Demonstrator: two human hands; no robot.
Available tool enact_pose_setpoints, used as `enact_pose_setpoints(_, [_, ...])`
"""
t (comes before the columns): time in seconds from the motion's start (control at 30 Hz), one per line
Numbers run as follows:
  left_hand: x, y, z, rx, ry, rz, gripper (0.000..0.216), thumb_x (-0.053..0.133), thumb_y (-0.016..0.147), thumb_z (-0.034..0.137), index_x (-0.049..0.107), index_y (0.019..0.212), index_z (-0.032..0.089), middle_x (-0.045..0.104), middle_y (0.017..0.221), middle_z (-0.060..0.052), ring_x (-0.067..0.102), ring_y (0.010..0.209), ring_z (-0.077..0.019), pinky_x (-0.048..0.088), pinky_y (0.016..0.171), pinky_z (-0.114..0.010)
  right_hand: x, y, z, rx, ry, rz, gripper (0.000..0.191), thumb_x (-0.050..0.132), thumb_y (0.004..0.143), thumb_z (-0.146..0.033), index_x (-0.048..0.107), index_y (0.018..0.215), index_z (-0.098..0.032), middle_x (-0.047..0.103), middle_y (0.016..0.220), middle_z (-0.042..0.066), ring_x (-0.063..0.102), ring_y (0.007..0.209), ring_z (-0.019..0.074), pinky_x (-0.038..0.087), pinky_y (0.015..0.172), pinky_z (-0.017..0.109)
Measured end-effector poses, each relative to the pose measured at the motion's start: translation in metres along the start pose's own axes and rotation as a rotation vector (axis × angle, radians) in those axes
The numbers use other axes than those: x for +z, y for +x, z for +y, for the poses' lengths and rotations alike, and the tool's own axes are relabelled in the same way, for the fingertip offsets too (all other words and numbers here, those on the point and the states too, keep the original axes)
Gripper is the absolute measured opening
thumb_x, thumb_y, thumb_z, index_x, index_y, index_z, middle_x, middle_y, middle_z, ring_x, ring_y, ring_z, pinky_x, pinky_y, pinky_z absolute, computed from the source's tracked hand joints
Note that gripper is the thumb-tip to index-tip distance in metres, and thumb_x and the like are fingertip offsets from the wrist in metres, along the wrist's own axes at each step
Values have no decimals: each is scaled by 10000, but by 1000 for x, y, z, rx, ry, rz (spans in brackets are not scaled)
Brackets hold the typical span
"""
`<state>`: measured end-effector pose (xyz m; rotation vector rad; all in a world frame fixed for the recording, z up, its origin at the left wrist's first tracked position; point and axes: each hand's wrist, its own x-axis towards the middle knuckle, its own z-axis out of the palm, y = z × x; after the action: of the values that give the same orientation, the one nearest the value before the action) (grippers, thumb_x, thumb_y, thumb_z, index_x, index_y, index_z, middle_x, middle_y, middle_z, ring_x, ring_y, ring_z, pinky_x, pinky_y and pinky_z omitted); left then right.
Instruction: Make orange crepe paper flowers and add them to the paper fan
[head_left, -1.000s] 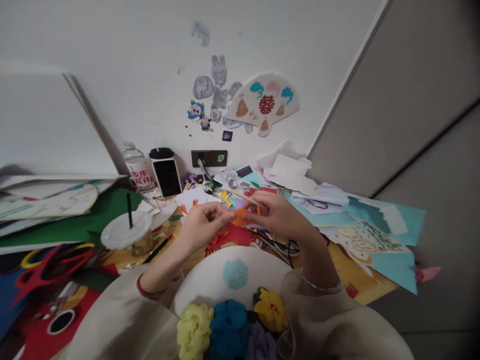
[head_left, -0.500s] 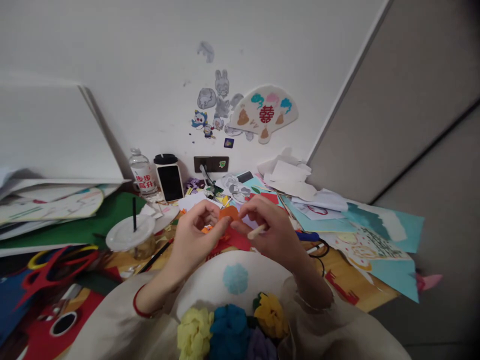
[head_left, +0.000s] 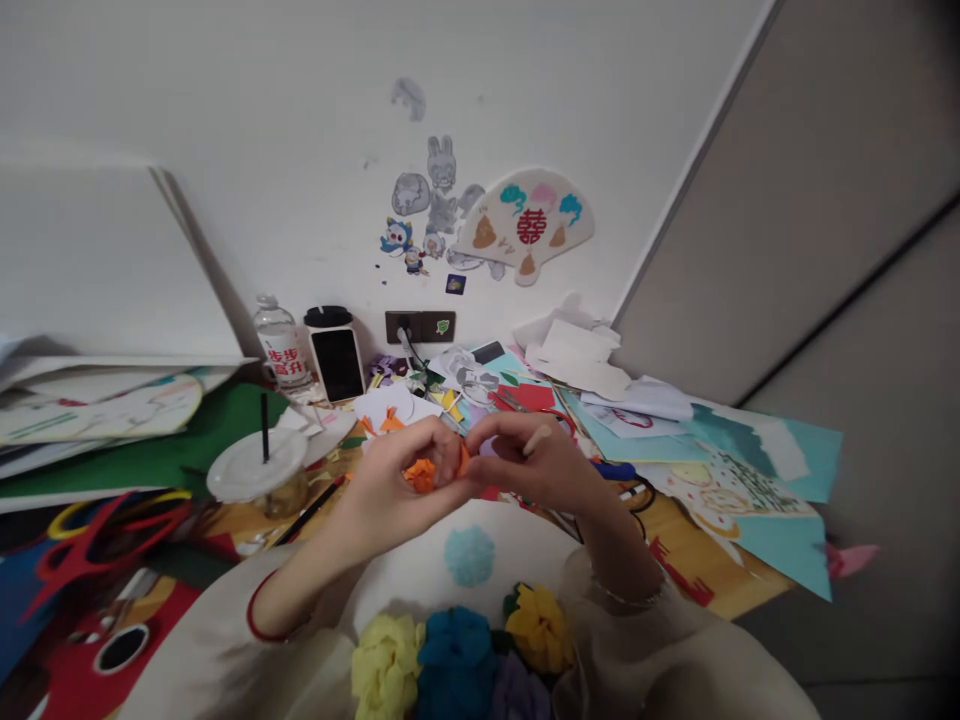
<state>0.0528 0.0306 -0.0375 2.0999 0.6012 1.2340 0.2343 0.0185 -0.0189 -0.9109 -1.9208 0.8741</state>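
Observation:
My left hand (head_left: 401, 485) and my right hand (head_left: 536, 465) meet in front of me above the desk, fingertips pinched around a small orange paper piece (head_left: 463, 460). Most of that piece is hidden by the fingers. A thin pale stick (head_left: 537, 438) is also tucked in my right hand; its far end is covered. Through the gap of my left hand shows a crumpled orange paper bit (head_left: 421, 475). Below lies a white surface with a light-blue flower print (head_left: 469, 556), edged by a pale yellow paper flower (head_left: 388, 665), a blue one (head_left: 457, 660) and others.
On the left are a lidded cup with a straw (head_left: 259, 465), red-handled scissors (head_left: 105, 540), a bottle (head_left: 281, 345) and a phone (head_left: 337, 362) leaning on a black-lidded cup. Paper sheets (head_left: 780, 520) cover the right. A decorated fan (head_left: 529, 225) is on the wall.
My hands have drawn closer together, and the orange paper piece is turned and more covered by the fingers. The stick now points more upward. The view has shifted slightly.

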Motion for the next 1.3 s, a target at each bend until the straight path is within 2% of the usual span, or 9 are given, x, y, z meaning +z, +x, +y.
enact_pose_setpoints(0.17, [-2,-2,0,-24,-44,-38,196,679,753,170,487,711,177,536,683,17,516,651,-103,430,594,-213,-3,0,4,-21,28,10,162,698,758,-306,679,771,-145,517,588,-39,328,475,50,256,443,201])
enact_pose_setpoints(0.4, [-2,-1,1,-38,-36,-74,209,661,781,232,478,699,173,539,691,5,513,648,-108,428,589,-223,-3,-1,2,-41,21,-16,136,712,744,-277,668,742,-148,574,638,-31,384,503,49,287,466,193])
enact_pose_setpoints(0.77, [1,0,-3,-52,22,-74,211,637,794,240,467,688,176,532,675,8,510,631,-106,422,573,-216,-5,-2,-3,29,-62,3,195,732,713,-355,695,734,-165,525,562,-38,435,519,73,284,468,213])
enact_pose_setpoints(1.07, [1,0,-1,-116,-61,-94,235,688,748,213,463,692,179,534,706,7,508,662,-110,425,587,-213,-7,-2,1,37,-38,1,125,725,722,-289,702,703,-168,570,591,-43,445,526,60,291,476,208])
enact_pose_setpoints(1.3, [1,0,-2,-133,-80,-96,216,666,777,251,475,706,178,531,701,9,515,660,-111,429,593,-217,-7,-1,4,39,-33,-17,175,687,755,-334,709,745,-161,582,608,-26,459,544,73,310,487,207])
